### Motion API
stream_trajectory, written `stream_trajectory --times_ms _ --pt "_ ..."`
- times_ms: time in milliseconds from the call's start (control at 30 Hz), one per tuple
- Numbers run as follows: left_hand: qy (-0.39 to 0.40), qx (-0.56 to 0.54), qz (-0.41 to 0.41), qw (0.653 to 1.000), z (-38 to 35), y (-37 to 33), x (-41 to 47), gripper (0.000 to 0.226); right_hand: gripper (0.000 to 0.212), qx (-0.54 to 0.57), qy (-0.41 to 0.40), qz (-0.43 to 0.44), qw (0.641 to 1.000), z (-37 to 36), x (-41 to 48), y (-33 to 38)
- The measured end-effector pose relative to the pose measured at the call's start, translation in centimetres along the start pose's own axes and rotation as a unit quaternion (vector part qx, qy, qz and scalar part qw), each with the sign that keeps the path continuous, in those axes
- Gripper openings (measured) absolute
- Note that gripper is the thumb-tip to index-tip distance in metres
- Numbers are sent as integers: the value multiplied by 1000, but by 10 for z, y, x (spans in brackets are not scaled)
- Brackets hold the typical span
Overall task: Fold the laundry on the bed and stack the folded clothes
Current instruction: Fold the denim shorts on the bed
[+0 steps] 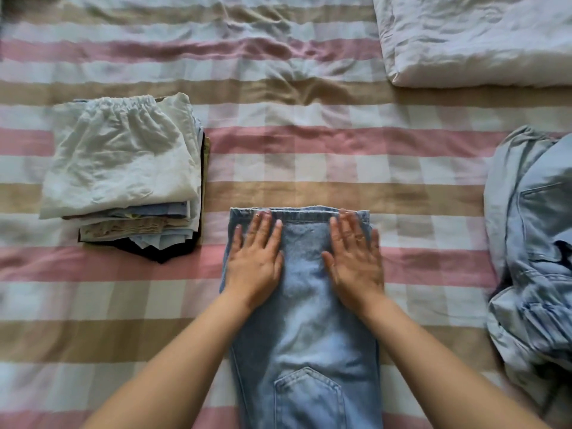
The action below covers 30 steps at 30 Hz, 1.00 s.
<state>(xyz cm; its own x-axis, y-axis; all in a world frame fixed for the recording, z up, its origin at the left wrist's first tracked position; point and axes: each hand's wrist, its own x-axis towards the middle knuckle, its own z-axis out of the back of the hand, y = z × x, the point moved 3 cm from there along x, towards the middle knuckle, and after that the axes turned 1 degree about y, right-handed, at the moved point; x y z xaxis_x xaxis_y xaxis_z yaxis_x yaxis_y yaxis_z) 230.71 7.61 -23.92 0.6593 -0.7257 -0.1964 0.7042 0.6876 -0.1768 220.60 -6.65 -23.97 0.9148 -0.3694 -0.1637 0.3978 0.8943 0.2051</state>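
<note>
A bed covered with a sheet checked in pink, beige and white fills the view. Both hands are laid flat on it, fingers straight and slightly spread, nothing gripped: the left hand and the right hand are pressed side by side on a pair of light-blue jeans, with a strip of denim bare between them.

The jeans are stretched under the palms. Their long axis runs straight away from the person. A hemmed edge lies at the far end, just under the fingertips. A back pocket is seen at the near end, between the forearms, so the waist appears to be turned toward the person. The near end is cut off by the frame.

The step in hand is judged to be the smoothing of the jeans, narrowed lengthwise, before the cross fold. The next move would call for one end to be gripped and carried over the other across the long axis, edges matched.

Beyond the left hand, near but apart from the jeans, a stack of folded clothes is topped by a white garment with an elastic waistband; the folded jeans would be set there. Well beyond the right hand a heap of unfolded pale-blue clothes is left. Far ahead of that hand lies a white pillow.
</note>
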Motion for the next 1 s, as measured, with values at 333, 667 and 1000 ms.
stream_trajectory --times_ms 333,667,1000 --pt "119 10 -45 992 -27 -28 -50 66 58 -20 114 20 993 -17 -46 3" --pt "-10 -186 -176 967 9 -47 -231 45 46 179 4 149 972 16 -239 10" --pt "105 -188 -146 966 -27 -35 -250 38 33 136 60 153 977 -24 -266 -5"
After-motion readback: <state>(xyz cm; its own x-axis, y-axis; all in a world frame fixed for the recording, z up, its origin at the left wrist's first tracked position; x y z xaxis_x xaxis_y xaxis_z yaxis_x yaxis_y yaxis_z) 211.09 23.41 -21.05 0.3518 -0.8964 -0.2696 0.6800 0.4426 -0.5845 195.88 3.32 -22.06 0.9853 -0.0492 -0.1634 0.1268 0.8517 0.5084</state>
